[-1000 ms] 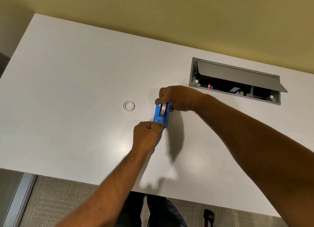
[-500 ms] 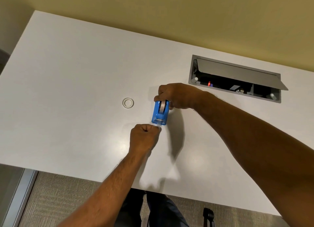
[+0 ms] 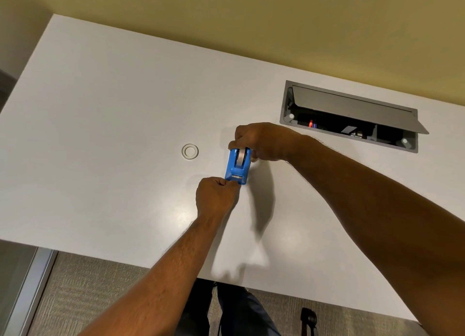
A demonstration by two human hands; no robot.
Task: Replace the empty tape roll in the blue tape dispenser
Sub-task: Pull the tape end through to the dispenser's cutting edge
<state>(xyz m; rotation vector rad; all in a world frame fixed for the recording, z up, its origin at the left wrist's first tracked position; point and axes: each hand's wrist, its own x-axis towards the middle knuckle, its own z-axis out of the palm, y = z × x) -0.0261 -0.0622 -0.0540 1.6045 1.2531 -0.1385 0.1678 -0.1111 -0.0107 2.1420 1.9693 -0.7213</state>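
Note:
The blue tape dispenser [image 3: 236,169] stands on the white table [image 3: 100,109] with a tape roll [image 3: 241,158] seated in it. My right hand [image 3: 263,142] grips the dispenser's far end from above. At the near cutter end, my left hand [image 3: 216,196] is closed in a fist, thumb and fingers pinched on the tape end right against the metal cutter [image 3: 237,177]. The strip itself is barely visible. An empty clear tape core [image 3: 190,151] lies flat on the table, to the left of the dispenser.
An open grey cable hatch [image 3: 352,104] is set into the table at the back right, its lid tilted up over dark sockets. A yellow wall runs behind the table. The table's near edge is below my forearms, with carpet underneath.
My left fist drew back a little from the cutter end, then came close to it again. The right hand and the dispenser have stayed put.

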